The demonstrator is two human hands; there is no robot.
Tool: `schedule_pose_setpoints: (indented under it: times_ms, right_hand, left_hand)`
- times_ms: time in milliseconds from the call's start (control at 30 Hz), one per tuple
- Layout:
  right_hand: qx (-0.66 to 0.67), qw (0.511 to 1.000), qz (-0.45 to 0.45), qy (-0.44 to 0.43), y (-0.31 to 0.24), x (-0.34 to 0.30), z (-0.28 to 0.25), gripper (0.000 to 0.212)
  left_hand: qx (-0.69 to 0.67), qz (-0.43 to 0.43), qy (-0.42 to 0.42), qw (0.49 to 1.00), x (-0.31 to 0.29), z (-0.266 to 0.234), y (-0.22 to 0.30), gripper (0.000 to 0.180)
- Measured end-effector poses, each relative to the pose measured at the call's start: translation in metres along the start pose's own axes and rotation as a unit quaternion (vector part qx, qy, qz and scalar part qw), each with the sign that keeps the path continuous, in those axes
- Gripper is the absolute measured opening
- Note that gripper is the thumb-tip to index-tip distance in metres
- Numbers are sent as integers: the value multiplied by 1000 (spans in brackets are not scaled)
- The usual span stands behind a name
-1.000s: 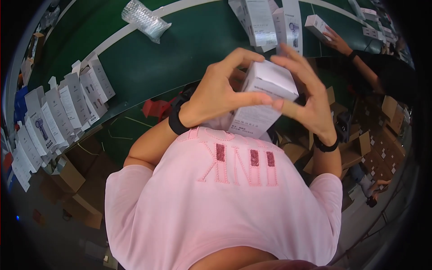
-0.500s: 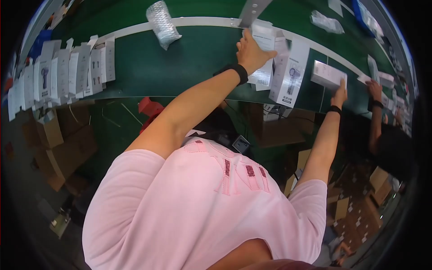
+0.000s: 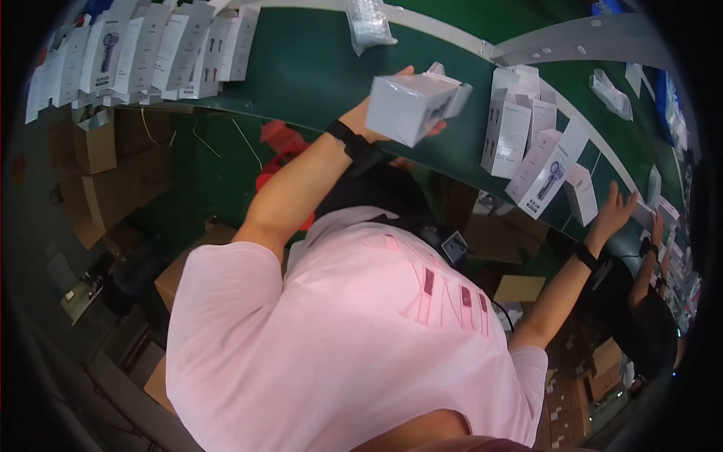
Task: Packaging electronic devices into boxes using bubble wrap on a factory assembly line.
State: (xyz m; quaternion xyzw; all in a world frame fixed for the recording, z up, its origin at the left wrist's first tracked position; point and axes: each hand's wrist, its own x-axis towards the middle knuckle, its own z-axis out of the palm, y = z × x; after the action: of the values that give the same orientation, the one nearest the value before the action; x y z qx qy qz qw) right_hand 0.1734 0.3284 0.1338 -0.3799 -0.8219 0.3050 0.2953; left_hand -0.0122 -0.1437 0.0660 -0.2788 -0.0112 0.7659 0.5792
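Observation:
A white carton [image 3: 403, 109] with an open flap is gripped in my left hand [image 3: 361, 120], lifted over the front edge of the green table; the carton hides most of that hand's fingers. My right hand [image 3: 614, 213] has its fingers spread and is empty, just right of a small white box [image 3: 581, 194] on the table. Between the hands stand a white carton with a picture of a purple device [image 3: 548, 179] and several other white cartons [image 3: 510, 134], some with their flaps up.
A long row of open white cartons [image 3: 169, 53] lines the table's left end. Bubble wrap [image 3: 369, 26] lies at the back, and a clear plastic bag [image 3: 610, 94] farther right. A metal bracket [image 3: 580, 41] rises behind. A co-worker's arm [image 3: 646, 264] reaches in at the right.
My left hand has closed on a white carton and brought it left and nearer. The right hand has let go of the small white box and moved off it. The whole view has shifted.

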Motion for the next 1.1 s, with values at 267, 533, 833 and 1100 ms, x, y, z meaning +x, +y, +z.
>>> schedule_pose_setpoints:
  times_ms: [267, 533, 833, 1100]
  right_hand:
    - [93, 942, -249, -204, -248, -82, 147, 45]
    - [-52, 918, -65, -388, -289, -143, 422, 91]
    - [238, 884, -1, -401, -352, -176, 361, 55]
    - [239, 836, -454, -196, -446, -128, 176, 76]
  left_hand:
    - [591, 97, 116, 792, -63, -15, 6, 72]
    - [915, 271, 203, 218, -59, -19, 63, 107]
    - [601, 482, 239, 591, -90, 35, 106, 98]
    - [592, 433, -73, 676, -174, 91, 65, 77]
